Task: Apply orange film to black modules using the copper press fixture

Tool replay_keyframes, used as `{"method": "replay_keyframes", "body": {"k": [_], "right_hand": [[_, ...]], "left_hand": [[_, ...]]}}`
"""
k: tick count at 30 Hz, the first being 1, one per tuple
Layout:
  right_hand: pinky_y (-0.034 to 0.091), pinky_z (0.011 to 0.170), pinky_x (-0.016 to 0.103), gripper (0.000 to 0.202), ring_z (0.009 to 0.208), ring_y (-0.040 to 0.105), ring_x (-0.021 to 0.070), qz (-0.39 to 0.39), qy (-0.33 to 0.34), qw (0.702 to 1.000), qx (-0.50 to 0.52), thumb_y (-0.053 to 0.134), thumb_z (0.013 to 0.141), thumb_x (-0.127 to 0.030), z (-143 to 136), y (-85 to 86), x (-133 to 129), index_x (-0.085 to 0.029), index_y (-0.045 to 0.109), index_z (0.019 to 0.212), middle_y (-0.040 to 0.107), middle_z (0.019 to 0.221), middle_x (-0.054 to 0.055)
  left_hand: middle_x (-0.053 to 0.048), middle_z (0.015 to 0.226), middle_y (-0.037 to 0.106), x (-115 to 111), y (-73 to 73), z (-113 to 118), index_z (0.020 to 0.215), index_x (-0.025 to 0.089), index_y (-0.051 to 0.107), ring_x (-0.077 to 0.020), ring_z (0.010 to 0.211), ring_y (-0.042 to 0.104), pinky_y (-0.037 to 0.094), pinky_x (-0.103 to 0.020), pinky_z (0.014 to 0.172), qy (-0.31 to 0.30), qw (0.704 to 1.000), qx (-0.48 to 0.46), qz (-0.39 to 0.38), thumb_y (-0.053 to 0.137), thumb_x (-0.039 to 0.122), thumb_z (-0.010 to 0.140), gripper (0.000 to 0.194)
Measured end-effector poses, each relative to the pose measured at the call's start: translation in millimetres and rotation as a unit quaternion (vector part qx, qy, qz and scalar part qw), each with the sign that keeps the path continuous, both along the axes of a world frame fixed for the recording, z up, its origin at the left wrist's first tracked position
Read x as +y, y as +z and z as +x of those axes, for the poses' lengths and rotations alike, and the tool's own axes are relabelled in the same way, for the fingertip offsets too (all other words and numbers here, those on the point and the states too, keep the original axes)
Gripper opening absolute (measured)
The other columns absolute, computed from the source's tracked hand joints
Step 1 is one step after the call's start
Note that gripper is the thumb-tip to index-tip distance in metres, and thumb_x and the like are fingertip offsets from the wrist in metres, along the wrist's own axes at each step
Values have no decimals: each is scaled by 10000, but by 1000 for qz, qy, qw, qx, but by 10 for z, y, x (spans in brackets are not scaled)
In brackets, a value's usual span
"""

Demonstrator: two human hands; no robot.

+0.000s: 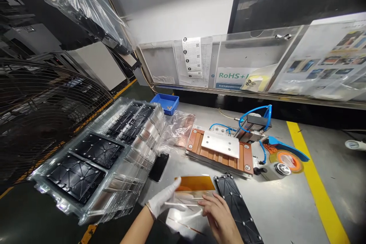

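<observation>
My left hand [166, 199], in a white glove, grips the left edge of a clear film sheet with an amber strip [196, 183] along its far side. Bare and with its fingers bent, my right hand [216, 211] holds the sheet's right side. Thin pale strips cross the sheet between the hands. Just right of the sheet, a black ribbed panel [238, 207] lies on the metal table. Behind it stands a copper-coloured fixture [220, 152] with a silver plate [220, 143] on top.
Stacked clear trays [114, 145] with black panels fill the left side, beside a phone [159, 167]. A blue bin [166, 103] and plastic-wrapped sheets [180, 129] lie behind. At right are a pneumatic clamp [253, 126], a bottle [274, 171] and tape [297, 164].
</observation>
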State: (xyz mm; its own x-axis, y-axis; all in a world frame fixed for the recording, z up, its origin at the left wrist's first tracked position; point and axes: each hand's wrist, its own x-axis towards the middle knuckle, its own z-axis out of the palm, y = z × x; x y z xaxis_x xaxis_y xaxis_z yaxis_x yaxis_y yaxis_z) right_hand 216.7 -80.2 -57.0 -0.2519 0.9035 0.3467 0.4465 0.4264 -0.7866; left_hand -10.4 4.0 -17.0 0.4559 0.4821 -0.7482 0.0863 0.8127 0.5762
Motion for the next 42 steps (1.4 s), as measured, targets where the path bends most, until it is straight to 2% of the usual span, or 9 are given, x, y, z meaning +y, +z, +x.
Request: {"method": "replay_keyframes", "body": {"k": [3,6,12,16,19,23,29,36,42], "right_hand": [[496,1020,571,373,1214,597,283,2,45,997,-58,472,772,-18,133,78,-54,-288,613,987,711,1193,11],[508,992,603,450,1285,528,329,6,34,992,-125,507,751,-51,164,245,-49,-269,606,1132,608,1351,71],[590,908,411,373,1114,653,265,43,-53,995,-70,581,929,-266,-67,646,173,-281,570,1301,677,1237,91],[537,932,311,230,1038,679,217,-125,4,988,89,592,925,-288,-133,720,226,-285,667,1142,728,1131,40],[526,878,279,180,957,689,212,-245,-22,949,195,594,916,-368,-105,683,194,-241,684,1007,740,1015,57],[543,804,293,296,870,696,217,-335,-57,900,273,609,892,-503,-63,639,204,-210,637,916,733,918,73],[514,688,250,433,714,654,162,-440,-50,799,407,782,705,-593,-24,798,277,-206,618,806,688,706,0],[551,837,323,313,897,687,202,-491,-96,655,567,835,699,-432,-10,866,233,-219,611,754,724,863,22],[602,854,253,268,956,707,179,-422,-240,611,625,832,674,-390,149,492,232,-237,719,864,761,961,-1]], "left_hand": [[-89,1099,739,-133,171,60,1030,151,737,-288,1087,643,458,-398,1006,-61,989,53,121,810,495,618,541],[-55,1114,740,-196,318,199,1006,187,752,-261,1175,588,374,-394,1095,-86,963,107,231,648,407,795,323],[-80,1152,728,-315,458,498,1056,212,734,-239,1071,648,446,-370,1006,-162,881,189,403,482,184,823,345],[-140,1015,747,-380,504,616,989,151,729,-258,949,681,495,-358,900,-164,834,239,469,470,210,831,309],[-99,905,760,-401,574,654,889,182,745,-229,831,684,503,-313,795,-163,838,257,453,492,284,864,274],[-4,768,754,-446,624,640,786,234,754,-156,720,656,465,-231,668,-136,883,235,384,557,372,870,255],[34,645,667,-483,605,578,688,189,713,-98,613,557,396,-192,578,-125,903,186,365,589,357,860,271],[10,624,646,-459,670,608,586,175,653,-98,602,568,395,-198,601,-158,876,180,419,518,364,896,387],[14,586,625,-430,739,578,753,206,728,-119,516,520,402,-232,540,-135,908,215,334,498,484,882,384]]}}
